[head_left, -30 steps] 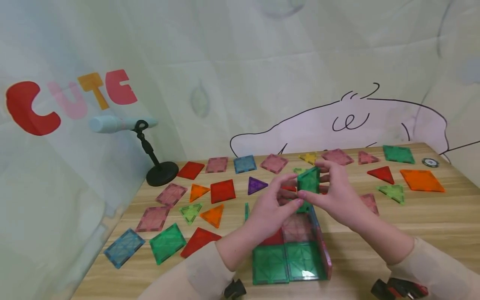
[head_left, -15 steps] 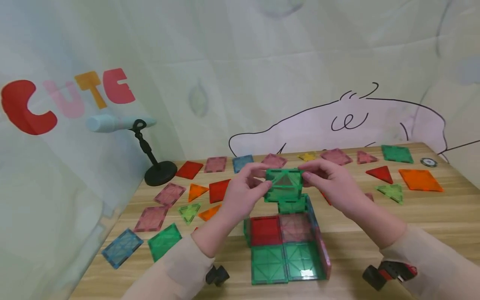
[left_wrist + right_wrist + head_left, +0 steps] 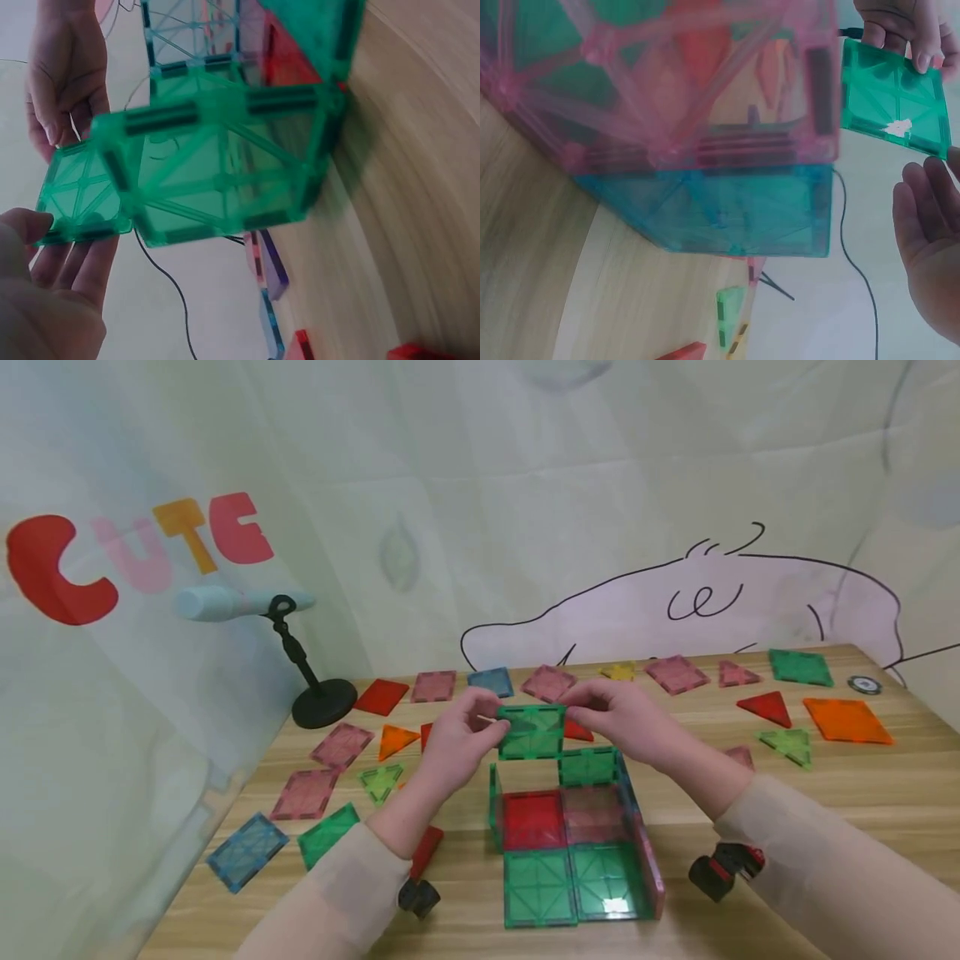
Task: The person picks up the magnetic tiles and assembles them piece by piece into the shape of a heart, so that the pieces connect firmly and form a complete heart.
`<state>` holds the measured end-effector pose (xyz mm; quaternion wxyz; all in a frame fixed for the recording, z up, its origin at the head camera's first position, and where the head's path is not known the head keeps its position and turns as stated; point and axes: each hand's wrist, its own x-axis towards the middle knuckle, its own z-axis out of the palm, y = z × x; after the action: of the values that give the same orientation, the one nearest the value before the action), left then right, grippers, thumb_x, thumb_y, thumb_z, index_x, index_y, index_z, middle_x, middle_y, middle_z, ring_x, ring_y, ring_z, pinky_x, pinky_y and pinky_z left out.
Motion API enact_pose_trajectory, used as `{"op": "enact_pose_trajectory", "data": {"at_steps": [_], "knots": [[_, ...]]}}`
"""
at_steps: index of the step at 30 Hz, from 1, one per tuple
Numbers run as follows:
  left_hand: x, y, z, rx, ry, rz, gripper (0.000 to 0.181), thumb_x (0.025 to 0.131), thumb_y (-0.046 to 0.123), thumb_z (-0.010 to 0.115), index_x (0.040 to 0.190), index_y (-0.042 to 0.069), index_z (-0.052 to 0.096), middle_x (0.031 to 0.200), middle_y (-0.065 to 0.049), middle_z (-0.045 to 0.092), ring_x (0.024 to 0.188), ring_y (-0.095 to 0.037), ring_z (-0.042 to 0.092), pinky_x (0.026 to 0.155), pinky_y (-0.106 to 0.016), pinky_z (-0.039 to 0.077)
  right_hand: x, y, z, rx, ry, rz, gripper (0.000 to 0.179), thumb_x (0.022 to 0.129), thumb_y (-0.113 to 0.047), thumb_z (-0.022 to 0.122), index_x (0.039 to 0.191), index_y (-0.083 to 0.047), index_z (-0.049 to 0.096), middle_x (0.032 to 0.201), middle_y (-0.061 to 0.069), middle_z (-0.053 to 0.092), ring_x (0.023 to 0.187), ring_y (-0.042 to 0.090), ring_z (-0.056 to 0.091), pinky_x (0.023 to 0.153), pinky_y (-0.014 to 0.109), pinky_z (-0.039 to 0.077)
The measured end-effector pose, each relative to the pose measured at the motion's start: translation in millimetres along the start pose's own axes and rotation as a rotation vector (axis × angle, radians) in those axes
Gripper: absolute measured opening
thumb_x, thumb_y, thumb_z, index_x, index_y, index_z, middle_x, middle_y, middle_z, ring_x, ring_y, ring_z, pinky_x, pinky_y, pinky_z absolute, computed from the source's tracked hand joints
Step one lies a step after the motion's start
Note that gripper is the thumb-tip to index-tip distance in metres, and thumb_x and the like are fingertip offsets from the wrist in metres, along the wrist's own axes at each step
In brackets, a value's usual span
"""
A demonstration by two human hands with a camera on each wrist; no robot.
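Observation:
A green square magnetic tile [image 3: 531,732] is held upright above the back left of a tile structure, facing me. My left hand [image 3: 459,739] pinches its left edge, thumb in front. My right hand [image 3: 626,722] pinches its upper right corner. Below, the structure's floor has a red tile [image 3: 532,820], a pink tile [image 3: 596,814] and two green tiles [image 3: 540,889] at the front. Upright walls stand around it: a green back wall [image 3: 587,767], a green left wall [image 3: 495,810], and on the right a pink wall [image 3: 651,870] with a blue wall [image 3: 742,214] behind.
Loose tiles lie over the wooden table, including a blue square [image 3: 247,853], a pink square [image 3: 304,796], an orange square [image 3: 847,720] and a lime triangle [image 3: 786,746]. A black stand [image 3: 322,702] bearing a pale blue cylinder [image 3: 240,603] rises at the back left.
Both hands have moved left with the green tile, from above the right side to the back left. The tile has turned from an angle to face me.

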<state>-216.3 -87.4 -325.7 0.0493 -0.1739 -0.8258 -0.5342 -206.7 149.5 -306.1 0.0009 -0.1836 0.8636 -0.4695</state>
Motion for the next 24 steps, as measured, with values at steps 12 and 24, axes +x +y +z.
{"op": "enact_pose_trajectory", "data": {"at_steps": [12, 24], "knots": [[3.9, -21.9, 0.2, 0.015, -0.036, -0.049, 0.02, 0.087, 0.009, 0.063, 0.107, 0.011, 0.057, 0.101, -0.005, 0.061, 0.089, -0.023, 0.061, 0.076, -0.036, 0.052, 7.0, 10, 4, -0.057, -0.115, -0.132, 0.023, 0.092, -0.012, 0.06, 0.113, -0.005, 0.065, 0.103, 0.004, 0.065, 0.095, 0.019, 0.06, 0.082, 0.037, 0.05], [-3.1, -39.6, 12.8, 0.08, -0.145, -0.057, 0.016, 0.085, 0.006, 0.059, 0.097, 0.012, 0.051, 0.093, -0.002, 0.058, 0.087, -0.019, 0.059, 0.075, -0.033, 0.05, -0.2, 19, 8, -0.217, -0.287, -0.031, 0.031, 0.093, -0.025, 0.059, 0.121, -0.014, 0.062, 0.115, 0.0, 0.062, 0.107, 0.021, 0.056, 0.089, 0.043, 0.047]]}}
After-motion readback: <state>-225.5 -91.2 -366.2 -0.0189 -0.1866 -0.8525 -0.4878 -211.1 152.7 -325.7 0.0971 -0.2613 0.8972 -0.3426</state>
